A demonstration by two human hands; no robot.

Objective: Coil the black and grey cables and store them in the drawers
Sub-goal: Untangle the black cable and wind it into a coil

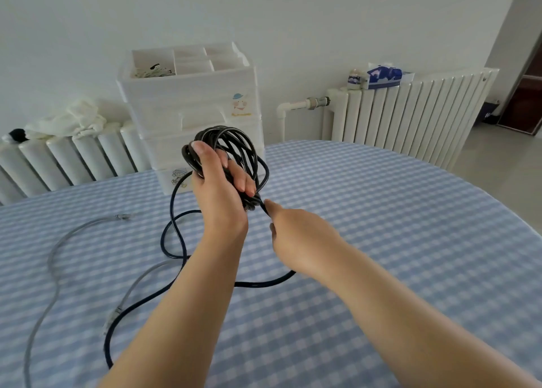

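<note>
Head | left hand (218, 188) grips black cable (234, 150) coil | right hand (296, 235) fingers pinch its strand | grey cable (54, 258) near table's left edge

Grey cable (54, 258) cut off bottom edge.

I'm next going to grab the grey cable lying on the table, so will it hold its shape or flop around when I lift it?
The grey cable will probably flop: it lies in loose, lazy bends on the tablecloth, not in a set coil. It looks thin, so likely light. Its plug ends may dangle and swing, much as the black cable trails below the left hand.
</note>
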